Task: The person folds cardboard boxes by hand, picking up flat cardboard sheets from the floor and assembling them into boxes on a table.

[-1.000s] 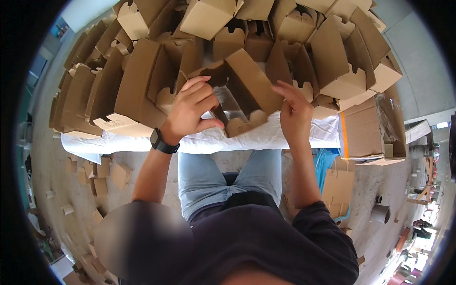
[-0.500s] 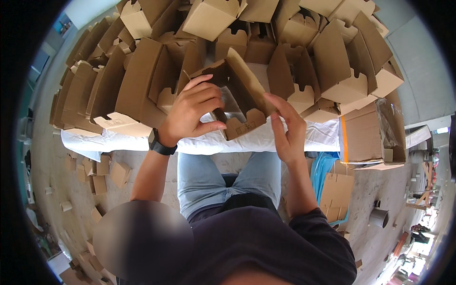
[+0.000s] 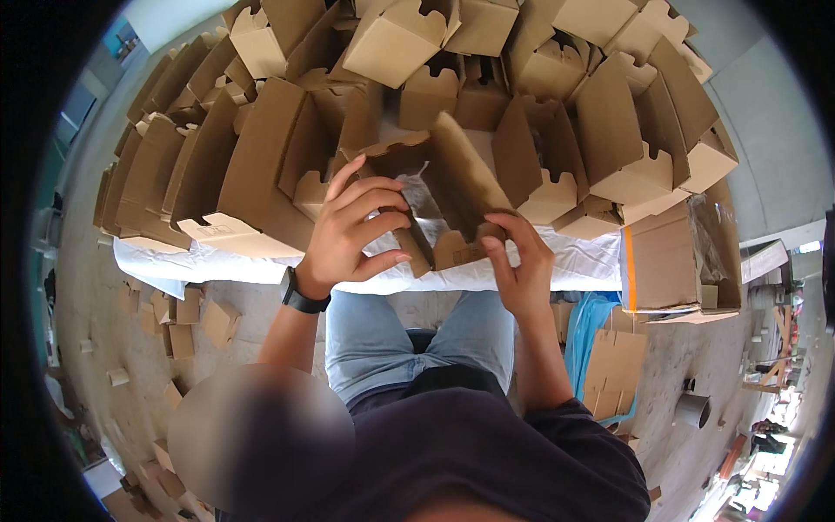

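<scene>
A small brown cardboard box [image 3: 472, 170] is held up in front of me, tilted, its walls standing around a gap through which white shows. My left hand [image 3: 358, 222] grips its left wall, fingers laid over the edge and thumb low near the front. At the near right corner, my right hand [image 3: 520, 257] pinches the box between thumb and fingers. The box's near end has a notched flap folded at the rim. A dark watch sits on my left wrist.
Rows of open cardboard boxes [image 3: 252, 174] crowd the table beyond my hands. White sheeting [image 3: 574, 261] covers the table's near edge. A larger carton [image 3: 665, 261] with an orange strip stands at the right. Small boxes [image 3: 221, 324] lie on the floor at left; blue plastic [image 3: 588, 326] hangs at right.
The box has come slightly nearer to me. My right hand has gone from fingers spread along its right side to a pinch on the near right corner.
</scene>
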Motion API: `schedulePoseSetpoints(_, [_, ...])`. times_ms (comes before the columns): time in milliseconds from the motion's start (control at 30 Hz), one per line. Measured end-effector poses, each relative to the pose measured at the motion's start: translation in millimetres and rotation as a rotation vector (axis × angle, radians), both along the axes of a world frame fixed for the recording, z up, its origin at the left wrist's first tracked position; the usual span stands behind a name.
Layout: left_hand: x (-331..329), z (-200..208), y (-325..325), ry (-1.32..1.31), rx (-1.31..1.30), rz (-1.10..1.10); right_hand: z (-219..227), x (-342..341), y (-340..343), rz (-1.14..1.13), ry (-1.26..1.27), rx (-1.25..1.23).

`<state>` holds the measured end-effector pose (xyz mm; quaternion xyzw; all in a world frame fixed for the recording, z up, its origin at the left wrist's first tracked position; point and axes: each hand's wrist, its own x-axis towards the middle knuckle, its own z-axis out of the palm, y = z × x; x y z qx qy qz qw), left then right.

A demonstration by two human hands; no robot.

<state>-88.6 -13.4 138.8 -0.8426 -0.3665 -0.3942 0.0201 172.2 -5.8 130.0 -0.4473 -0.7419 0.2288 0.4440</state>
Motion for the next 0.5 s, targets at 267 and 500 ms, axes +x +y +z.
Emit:
schedulePoseSetpoints(267, [-3.7,-19.2,-17.3,-0.125,-0.096,0.041,-51.0,17.2,-20.9,-0.159,0.092,0.131])
schedulePoseSetpoints(500, [-2.6,-38.0,-20.6,-0.278,-0.119,0.078,-56.3,17.9,-28.3,-0.101,0.14,0.062])
